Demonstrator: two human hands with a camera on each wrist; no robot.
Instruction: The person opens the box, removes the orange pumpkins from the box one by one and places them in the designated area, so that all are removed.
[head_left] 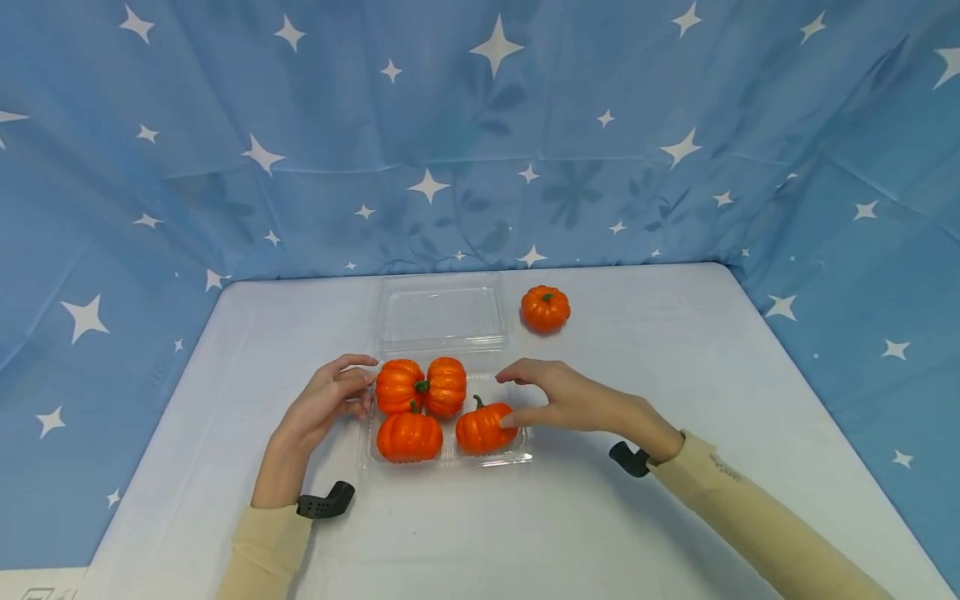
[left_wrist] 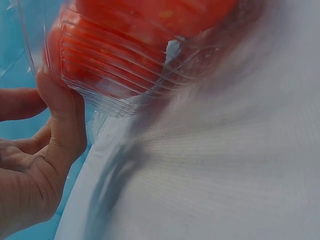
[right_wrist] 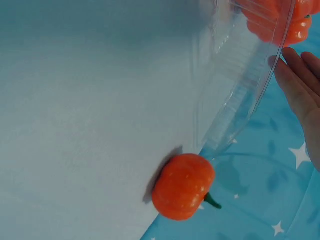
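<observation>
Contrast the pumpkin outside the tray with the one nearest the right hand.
The loose pumpkin rests on the tablecloth; the tray pumpkin sits in the clear tray. The loose pumpkin stands upright; the tray pumpkin is tipped, stem toward the far side. Both are orange, with green stems.

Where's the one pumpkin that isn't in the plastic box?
In the head view, the loose pumpkin sits toward the back of the white table, just right of the clear lid and beyond the right hand.

Four orange pumpkins [head_left: 409, 437] sit in a clear plastic box [head_left: 448, 457]; a fifth pumpkin [head_left: 546, 309] stands upright beside the lid [head_left: 442, 312].
</observation>
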